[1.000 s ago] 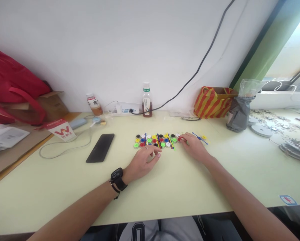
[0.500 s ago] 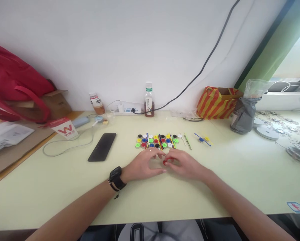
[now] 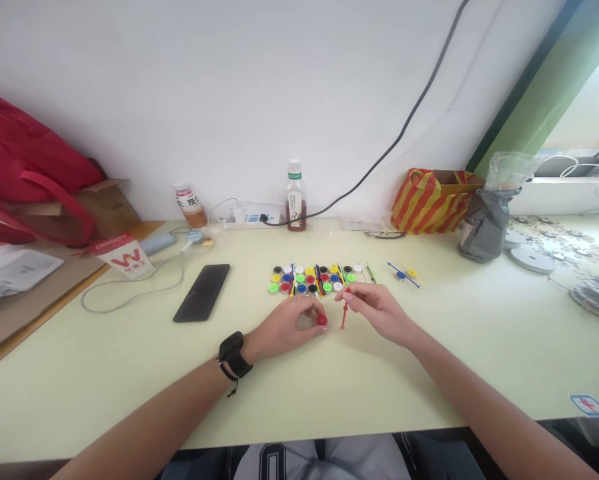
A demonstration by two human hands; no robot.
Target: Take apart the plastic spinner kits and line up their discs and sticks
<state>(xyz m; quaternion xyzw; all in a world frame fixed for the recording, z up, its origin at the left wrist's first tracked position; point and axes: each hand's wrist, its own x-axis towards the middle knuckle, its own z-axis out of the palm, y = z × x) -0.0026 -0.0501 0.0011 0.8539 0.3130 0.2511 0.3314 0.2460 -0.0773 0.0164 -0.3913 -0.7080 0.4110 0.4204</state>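
L hand [image 3: 284, 328] pinches red round pc [image 3: 321, 320] betw. thumb & fingertips; R hand [image 3: 379, 310] pinches red stick [image 3: 344, 316] near top end, tilted, just beside pc, apart. Coloured discs [image 3: 310, 279] in rows beyond; phone [image 3: 202, 293] to L, bottle [image 3: 296, 203] at back.

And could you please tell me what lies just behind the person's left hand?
Behind the left hand sit rows of coloured discs with thin sticks between them; whatever the hand covers cannot be seen.
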